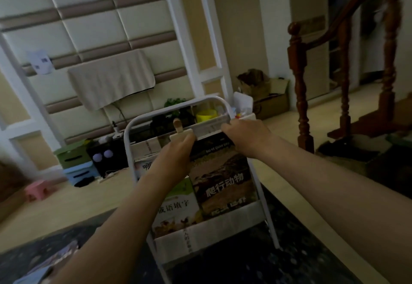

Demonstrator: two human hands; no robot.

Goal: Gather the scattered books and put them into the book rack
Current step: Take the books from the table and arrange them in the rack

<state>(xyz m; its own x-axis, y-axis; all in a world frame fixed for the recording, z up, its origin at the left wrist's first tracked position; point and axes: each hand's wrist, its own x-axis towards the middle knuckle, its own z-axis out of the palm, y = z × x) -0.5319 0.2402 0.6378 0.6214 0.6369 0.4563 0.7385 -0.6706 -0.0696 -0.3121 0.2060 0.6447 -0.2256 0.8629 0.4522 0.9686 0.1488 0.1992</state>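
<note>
The room is dim, under soft, flat light whose source is out of view. The padded wall (89, 27) is the brightest area, while the rug (301, 250) and the staircase (344, 83) sink into near-black shadow. The left hand (176, 156) and right hand (247, 136) are evenly lit, with only faint shading. Wide-angle distortion bows the door frame (176, 38) and tilts the room. Blur smears the pink stool (36, 191) and the left edge. The lettering on the brown book (223, 183) is soft yet legible.
</note>
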